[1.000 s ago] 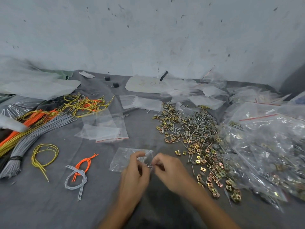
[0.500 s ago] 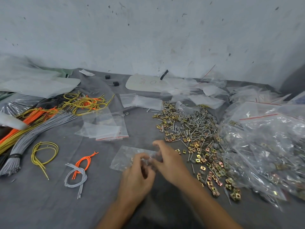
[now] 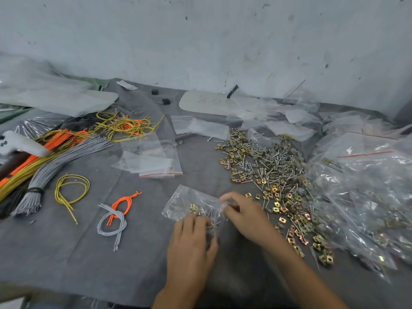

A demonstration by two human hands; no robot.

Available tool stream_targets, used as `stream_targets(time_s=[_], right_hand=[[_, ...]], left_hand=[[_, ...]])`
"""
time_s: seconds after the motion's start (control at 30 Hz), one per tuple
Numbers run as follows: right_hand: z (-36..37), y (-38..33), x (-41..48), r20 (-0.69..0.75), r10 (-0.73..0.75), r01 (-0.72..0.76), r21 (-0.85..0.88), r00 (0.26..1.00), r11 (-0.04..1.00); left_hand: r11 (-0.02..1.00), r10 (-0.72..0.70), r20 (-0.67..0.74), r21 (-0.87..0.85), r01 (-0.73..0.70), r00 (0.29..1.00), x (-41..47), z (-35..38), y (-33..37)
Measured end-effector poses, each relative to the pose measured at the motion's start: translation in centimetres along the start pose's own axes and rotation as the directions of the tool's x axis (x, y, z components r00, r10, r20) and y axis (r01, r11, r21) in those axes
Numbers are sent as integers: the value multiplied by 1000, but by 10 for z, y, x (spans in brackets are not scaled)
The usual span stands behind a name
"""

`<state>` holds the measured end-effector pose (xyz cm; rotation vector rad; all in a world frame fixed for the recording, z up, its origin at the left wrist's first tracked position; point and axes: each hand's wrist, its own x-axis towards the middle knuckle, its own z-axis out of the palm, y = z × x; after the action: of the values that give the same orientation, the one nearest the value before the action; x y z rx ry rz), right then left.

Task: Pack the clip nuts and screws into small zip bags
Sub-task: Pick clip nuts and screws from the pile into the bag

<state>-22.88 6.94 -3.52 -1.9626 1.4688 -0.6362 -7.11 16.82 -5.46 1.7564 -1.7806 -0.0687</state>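
Looking down, I see the small zip bag (image 3: pixel 189 201) lying on the grey cloth (image 3: pixel 89 253) with a few clip nuts (image 3: pixel 193 207) inside. The right hand (image 3: pixel 245 216) pinches its right edge. The left hand (image 3: pixel 191 241) curls onto its near edge; I cannot tell whether it grips. The loose pile of nuts and screws (image 3: pixel 267 170) lies just beyond the right hand.

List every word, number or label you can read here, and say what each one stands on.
On the pale flat sheet at the back: faint handwritten marks, too blurred to read for sure; one looks like "O".
Nothing else in view shows readable text.
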Motion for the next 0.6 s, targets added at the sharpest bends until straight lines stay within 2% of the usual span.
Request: stream_targets(time_s=[0.1,0.17,0.3,0.4,0.53,0.6], right_hand=[[-2,-9,4,-16,21,-19,139,1000,990],[-8,-15,9,-16,40,-36,200,999,979],[-23,-22,12,-58,17,-7,178,998,984],[-35,-33,3,-79,-72,85,179,994,980],[-56,-67,-13,100,-223,197,219,970,956],[-66,-87,-17,62,-317,295,234,946,926]], left_hand=[[997,71,-67,22,-70,995,9,-2,-5],[996,74,-90,-41,-78,993,11,-7,-8],[983,5,-175,-181,-37,985,21,-28,-11],[968,-35,-220,-251,-22,975,41,-56,-7],[920,-68,-187,-393,-11,980,61,-94,0],[887,-69,-160,-462,-13,985,66,-109,4]])
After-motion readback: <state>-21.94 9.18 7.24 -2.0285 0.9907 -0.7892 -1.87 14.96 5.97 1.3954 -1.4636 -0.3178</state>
